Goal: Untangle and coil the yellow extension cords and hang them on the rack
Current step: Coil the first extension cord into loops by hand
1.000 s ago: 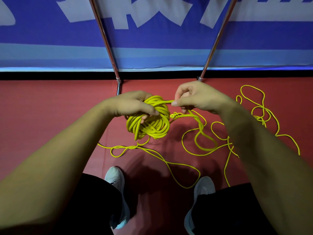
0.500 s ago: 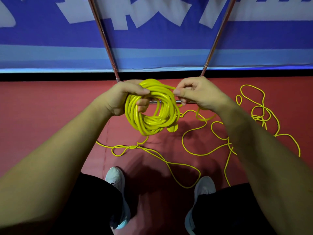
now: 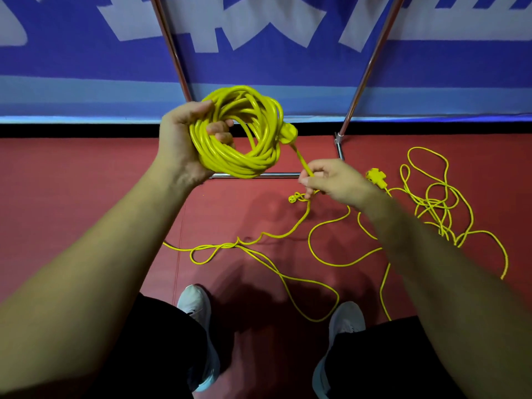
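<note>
My left hand (image 3: pixel 184 145) grips a thick coil of yellow extension cord (image 3: pixel 244 156), held up in front of the rack, with my fingers through its middle. A yellow plug (image 3: pixel 288 133) sticks out at the coil's right edge. From it a short length of cord runs down to my right hand (image 3: pixel 331 181), which pinches it. More yellow cord (image 3: pixel 325 260) lies loose and looped on the red floor, with a tangle (image 3: pixel 437 203) and a yellow socket block (image 3: pixel 376 177) at the right. The metal rack's two slanted legs (image 3: pixel 371 61) and its low crossbar (image 3: pixel 276 175) stand behind the coil.
A blue and white banner (image 3: pixel 259 53) covers the wall behind the rack. My two light shoes (image 3: pixel 198 312) stand on the red floor (image 3: pixel 72 182), with cord loops lying between and just in front of them.
My left hand has lifted the coil higher and turned it. My right hand has dropped down and to the right, drawing the cord end out from the coil. The socket block now shows.
</note>
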A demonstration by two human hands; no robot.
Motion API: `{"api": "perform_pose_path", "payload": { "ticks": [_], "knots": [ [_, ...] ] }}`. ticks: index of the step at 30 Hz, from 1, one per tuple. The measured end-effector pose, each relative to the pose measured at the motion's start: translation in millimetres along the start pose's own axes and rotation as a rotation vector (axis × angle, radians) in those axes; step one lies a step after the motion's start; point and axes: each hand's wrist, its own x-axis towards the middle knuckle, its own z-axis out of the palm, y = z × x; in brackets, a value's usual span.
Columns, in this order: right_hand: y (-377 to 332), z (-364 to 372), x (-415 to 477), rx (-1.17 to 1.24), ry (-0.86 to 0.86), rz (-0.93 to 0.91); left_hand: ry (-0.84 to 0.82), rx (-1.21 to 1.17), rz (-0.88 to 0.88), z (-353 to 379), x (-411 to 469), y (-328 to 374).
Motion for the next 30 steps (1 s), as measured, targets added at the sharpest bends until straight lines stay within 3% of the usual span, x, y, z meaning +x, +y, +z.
{"api": "perform_pose_path", "payload": {
  "ticks": [3, 9, 13, 16, 20, 22, 26, 30],
  "knots": [
    [-1.3, 13.4, 3.5, -0.029, 0.054, 0.047, 0.074, -0.05, 0.055, 2.9, 2.2, -6.7],
    [0.1, 20.3, 12.5, -0.283, 0.348, 0.15, 0.172, -0.068, 0.122, 1.6, 0.0, -6.4],
    [-1.6, 27.5, 16.4, -0.359, 0.393, 0.263, 0.19, -0.067, 0.15, 8.1, -1.9, -8.1],
    [1.3, 29.0, 18.4, -0.295, 0.419, 0.247, 0.223, -0.103, 0.155, 14.1, -1.5, -11.8],
    [2.4, 29.7, 16.7, -0.219, 0.451, 0.032, 0.264, -0.171, 0.177, 8.7, -1.3, -6.3],
    [-0.3, 29.4, 13.2, -0.198, 0.429, 0.01, 0.252, -0.205, 0.197, 5.0, -0.7, -4.1],
    [-2.4, 38.5, 9.0, 0.245, 0.217, 0.172, 0.275, -0.305, 0.232, 5.9, -0.9, -4.1],
    [-1.5, 39.1, 7.4, 0.631, 0.197, 0.265, 0.304, -0.308, 0.268, 5.0, -2.4, 0.4]
  ]
}}
